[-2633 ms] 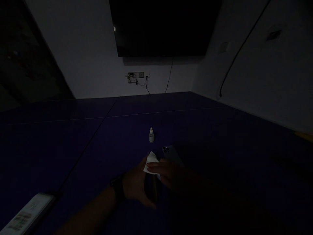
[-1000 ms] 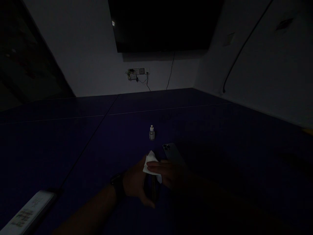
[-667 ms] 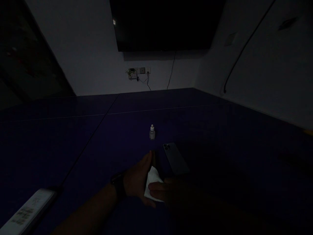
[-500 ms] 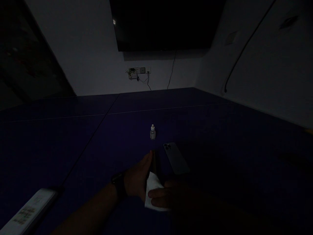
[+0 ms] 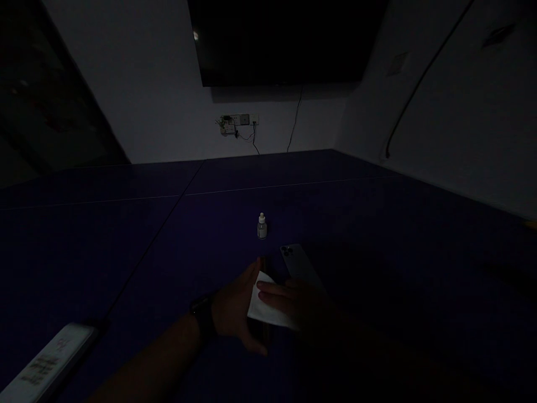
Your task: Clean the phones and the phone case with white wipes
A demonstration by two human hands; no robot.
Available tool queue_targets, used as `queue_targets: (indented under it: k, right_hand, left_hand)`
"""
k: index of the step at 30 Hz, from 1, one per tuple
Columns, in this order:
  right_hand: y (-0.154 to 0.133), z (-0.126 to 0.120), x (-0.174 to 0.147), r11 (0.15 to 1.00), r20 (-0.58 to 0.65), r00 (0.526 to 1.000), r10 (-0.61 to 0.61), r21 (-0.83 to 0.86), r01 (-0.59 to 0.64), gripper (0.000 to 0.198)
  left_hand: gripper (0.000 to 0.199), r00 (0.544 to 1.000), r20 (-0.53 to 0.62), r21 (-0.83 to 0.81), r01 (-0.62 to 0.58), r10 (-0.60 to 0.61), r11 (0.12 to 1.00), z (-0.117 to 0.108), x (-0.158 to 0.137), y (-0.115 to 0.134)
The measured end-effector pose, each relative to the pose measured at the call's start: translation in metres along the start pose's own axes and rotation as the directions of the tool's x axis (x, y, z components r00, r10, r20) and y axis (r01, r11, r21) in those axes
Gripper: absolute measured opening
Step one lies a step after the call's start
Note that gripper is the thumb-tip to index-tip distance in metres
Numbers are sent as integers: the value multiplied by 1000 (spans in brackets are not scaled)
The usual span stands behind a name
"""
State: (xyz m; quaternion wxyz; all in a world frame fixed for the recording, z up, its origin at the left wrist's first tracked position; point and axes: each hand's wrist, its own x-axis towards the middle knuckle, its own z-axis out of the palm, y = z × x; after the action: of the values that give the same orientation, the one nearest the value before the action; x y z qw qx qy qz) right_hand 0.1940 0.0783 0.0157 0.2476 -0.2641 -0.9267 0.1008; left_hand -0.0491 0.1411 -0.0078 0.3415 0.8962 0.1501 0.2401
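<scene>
A dark, flat, narrow-looking object [image 5: 263,264] lies on the purple surface, mostly hidden by the hands and a white wipe. My left hand [image 5: 235,308], with a dark watch at its wrist, holds this object along its left side, thumb at the near end and fingers at the far end. My right hand [image 5: 289,302] presses the white wipe [image 5: 262,309] onto its top with fingers together. Just right of it lies a phone [image 5: 302,264], camera side up, partly covered by my right hand. Beyond stands a small dropper bottle [image 5: 262,229] with a white cap.
A long white box or packet [image 5: 52,358] lies at the near left on the purple surface [image 5: 146,302]. At the back, a dark screen [image 5: 285,42] hangs on the wall above sockets [image 5: 235,122] and cables. The room is very dim.
My right hand has moved forward with the white wipe along the dark object, now overlapping the phone's near part. My left thumb shows more at the near end. The bottle stays put.
</scene>
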Motion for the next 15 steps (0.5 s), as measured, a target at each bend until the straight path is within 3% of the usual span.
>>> queue_targets:
  k: [6,10,13,15]
  right_hand:
    - [15,4,14,971,-35,995,93,-219,-99,57]
    - [16,3,18,981,-13,999,-51,-186,47,53]
    - [3,-2,11,978,96,991,-94,-180,110,51]
    - [-10,-6,4,975,150,980,-127,-165,152,47]
  left_hand:
    - [146,999,26,41,-33,32,999,-4,4,6]
    - [151,999,41,53,-13,11,999,-3,0,3]
    - [168,999,29,59,18,-19,998,0,-4,-1]
    - [168,998,34,65,52,-55,997,0,-6,-3]
